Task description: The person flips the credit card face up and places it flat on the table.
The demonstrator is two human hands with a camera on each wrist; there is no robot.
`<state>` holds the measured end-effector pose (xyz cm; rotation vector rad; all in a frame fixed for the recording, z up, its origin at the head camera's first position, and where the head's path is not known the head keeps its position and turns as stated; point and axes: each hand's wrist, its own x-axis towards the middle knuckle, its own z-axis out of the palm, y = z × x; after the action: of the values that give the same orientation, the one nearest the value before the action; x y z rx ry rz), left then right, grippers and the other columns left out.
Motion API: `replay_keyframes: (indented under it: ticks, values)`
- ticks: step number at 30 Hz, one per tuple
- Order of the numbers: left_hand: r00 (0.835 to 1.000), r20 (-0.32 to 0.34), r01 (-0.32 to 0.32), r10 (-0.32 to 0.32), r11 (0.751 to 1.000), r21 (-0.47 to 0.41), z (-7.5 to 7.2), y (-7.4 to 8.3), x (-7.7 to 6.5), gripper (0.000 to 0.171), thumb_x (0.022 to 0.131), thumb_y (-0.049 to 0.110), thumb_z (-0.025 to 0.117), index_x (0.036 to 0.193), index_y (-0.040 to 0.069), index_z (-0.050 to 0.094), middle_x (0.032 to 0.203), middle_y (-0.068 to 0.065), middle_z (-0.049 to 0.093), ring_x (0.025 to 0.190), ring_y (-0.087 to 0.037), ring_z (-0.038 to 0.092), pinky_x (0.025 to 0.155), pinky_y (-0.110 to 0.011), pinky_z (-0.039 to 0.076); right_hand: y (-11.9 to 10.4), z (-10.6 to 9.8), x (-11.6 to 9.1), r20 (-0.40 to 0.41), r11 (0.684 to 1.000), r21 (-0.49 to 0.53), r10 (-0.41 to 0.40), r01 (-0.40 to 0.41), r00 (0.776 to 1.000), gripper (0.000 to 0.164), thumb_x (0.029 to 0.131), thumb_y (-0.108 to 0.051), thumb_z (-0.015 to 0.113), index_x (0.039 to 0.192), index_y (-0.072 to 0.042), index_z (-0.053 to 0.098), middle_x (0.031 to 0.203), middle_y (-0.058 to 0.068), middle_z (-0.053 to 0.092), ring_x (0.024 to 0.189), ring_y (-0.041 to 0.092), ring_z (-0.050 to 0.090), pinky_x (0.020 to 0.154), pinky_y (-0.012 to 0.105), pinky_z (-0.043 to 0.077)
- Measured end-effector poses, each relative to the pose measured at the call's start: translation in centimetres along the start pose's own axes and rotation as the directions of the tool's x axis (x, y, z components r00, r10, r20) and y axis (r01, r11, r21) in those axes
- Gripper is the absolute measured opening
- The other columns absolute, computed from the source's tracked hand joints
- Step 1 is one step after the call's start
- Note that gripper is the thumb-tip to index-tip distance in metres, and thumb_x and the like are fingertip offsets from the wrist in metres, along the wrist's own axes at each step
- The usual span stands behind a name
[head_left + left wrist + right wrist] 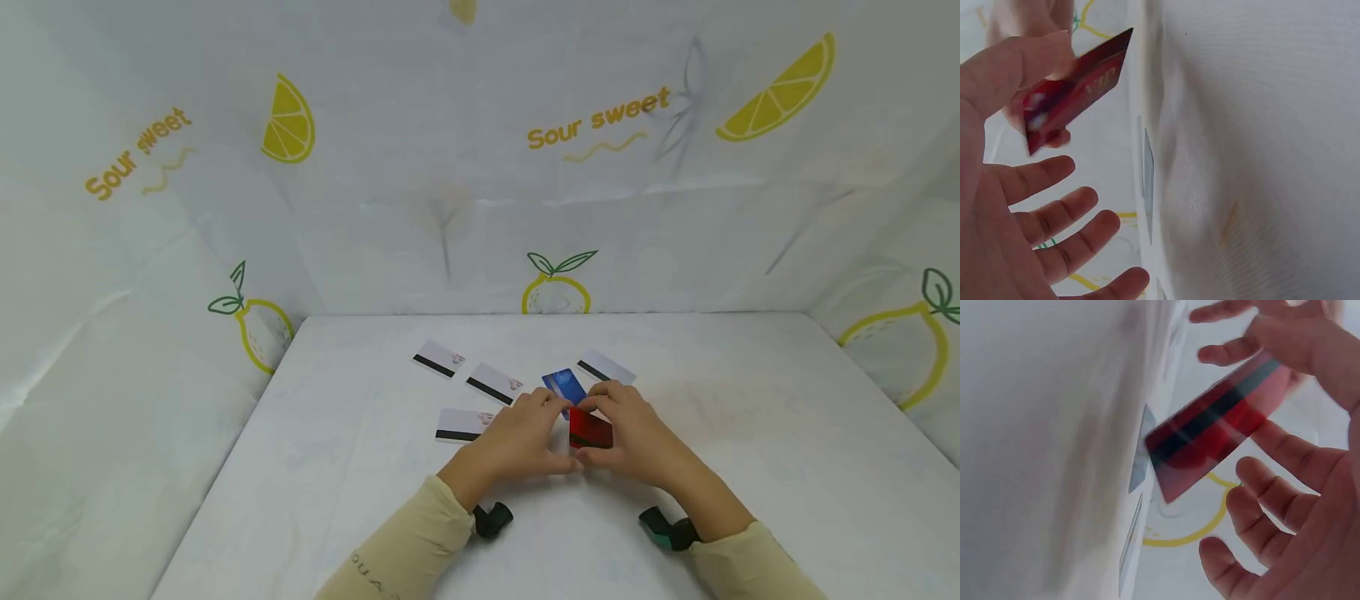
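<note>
A red card [591, 429] stands tilted above the table between both hands in the head view. My right hand [637, 437] pinches it by its edges between thumb and fingers. The left wrist view shows its printed face with gold lettering [1100, 81]; the right wrist view shows the back with a dark stripe [1210, 419]. My left hand [525, 437] is beside the card, its fingers spread and its thumb overlapping the card's upper edge in the left wrist view. A blue card [564, 385] lies just beyond the fingertips, partly covered by the hands.
On the white table [315, 467], white striped cards lie at the left: a far one [438, 358], a middle one [493, 383] and a near one [461, 423] partly behind the left hand. Another white card [607, 367] lies behind the right hand. A lemon-printed sheet [420, 233] rises behind.
</note>
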<state>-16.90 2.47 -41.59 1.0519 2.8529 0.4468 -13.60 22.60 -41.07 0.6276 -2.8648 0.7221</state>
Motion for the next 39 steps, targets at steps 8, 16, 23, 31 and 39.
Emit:
replay_keyframes:
  ticks: [8, 16, 23, 31, 39]
  values:
    - [1.0, 0.019, -0.008, 0.011, 0.986, -0.168, 0.0, -0.7, -0.1, 0.062, 0.077, 0.051, 0.078, 0.127, 0.022, 0.057, 0.127, 0.004, 0.051, 0.109, -0.011, 0.05, 0.088, -0.027, 0.049, 0.3, -0.3, 0.1, 0.136, 0.85, 0.518, 0.028, -0.095, 0.99, 0.049, 0.083, -0.019, 0.078, 0.124, -0.008, 0.053, 0.111, 0.009, 0.063, 0.095, 0.018, 0.068, 0.086, 0.038, 0.054]
    - [0.999, 0.024, 0.028, -0.024, 0.987, -0.157, -0.4, -0.9, 0.0, 0.049, 0.077, 0.047, 0.077, 0.117, 0.024, 0.059, 0.127, 0.005, 0.052, 0.11, -0.012, 0.048, 0.087, -0.031, 0.049, 0.7, -0.4, 0.1, 0.154, 0.86, 0.488, 0.084, -0.15, 0.984, 0.052, 0.081, -0.01, 0.068, 0.128, 0.0, 0.048, 0.117, 0.011, 0.063, 0.098, 0.021, 0.062, 0.081, 0.036, 0.054]
    - [0.998, -0.012, 0.053, -0.054, 0.997, -0.06, -0.6, -0.9, 0.1, 0.048, 0.075, 0.047, 0.077, 0.112, 0.021, 0.061, 0.129, 0.004, 0.051, 0.116, -0.014, 0.044, 0.09, -0.036, 0.047, 1.8, -0.1, 0.2, 0.179, 0.921, 0.345, 0.127, -0.183, 0.976, 0.051, 0.075, -0.013, 0.072, 0.122, -0.008, 0.052, 0.116, 0.005, 0.061, 0.11, 0.026, 0.053, 0.087, 0.045, 0.052]
    - [0.998, -0.016, 0.053, -0.053, 0.998, 0.025, -0.3, -0.8, 0.2, 0.045, 0.073, 0.048, 0.077, 0.107, 0.022, 0.063, 0.124, 0.004, 0.052, 0.117, -0.015, 0.045, 0.089, -0.036, 0.045, 2.6, 0.5, 0.0, 0.156, 0.976, 0.2, 0.054, -0.085, 0.986, 0.047, 0.07, -0.017, 0.081, 0.111, -0.013, 0.059, 0.119, 0.006, 0.061, 0.118, 0.031, 0.051, 0.096, 0.056, 0.049]
    - [0.996, 0.063, 0.061, -0.064, 0.997, 0.052, 0.2, -0.8, 0.1, 0.047, 0.075, 0.052, 0.079, 0.11, 0.024, 0.066, 0.122, 0.005, 0.052, 0.114, -0.014, 0.045, 0.089, -0.035, 0.044, 2.2, 0.5, 0.2, 0.225, 0.99, 0.055, 0.111, -0.126, 0.968, 0.047, 0.068, -0.031, 0.087, 0.109, -0.016, 0.068, 0.132, 0.015, 0.057, 0.128, 0.041, 0.045, 0.095, 0.062, 0.047]
